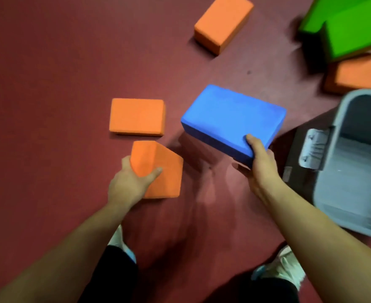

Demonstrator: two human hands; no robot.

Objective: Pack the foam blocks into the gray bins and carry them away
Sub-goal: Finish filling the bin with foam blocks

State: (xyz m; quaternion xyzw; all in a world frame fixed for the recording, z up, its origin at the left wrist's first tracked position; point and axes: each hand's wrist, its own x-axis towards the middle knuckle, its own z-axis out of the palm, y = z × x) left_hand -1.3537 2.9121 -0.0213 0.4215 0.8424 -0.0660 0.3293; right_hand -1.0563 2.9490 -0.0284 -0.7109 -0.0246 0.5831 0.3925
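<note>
While the gray bin (pixel 352 224) looks empty, the right hand (pixel 260 165) grips a blue block (pixel 230 117) beside it, the left hand (pixel 127 184) an orange block (pixel 162 169); others lie farther off

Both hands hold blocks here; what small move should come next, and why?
Probably swing the right hand rightward to drop the blue rectangular foam block into the open gray plastic bin: the block is already lifted, and the bin sits just beside it.

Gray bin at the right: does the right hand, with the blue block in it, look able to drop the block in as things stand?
Probably yes. The right hand grips the blue block just beside the gray bin, whose open top shows nothing between them.
</note>
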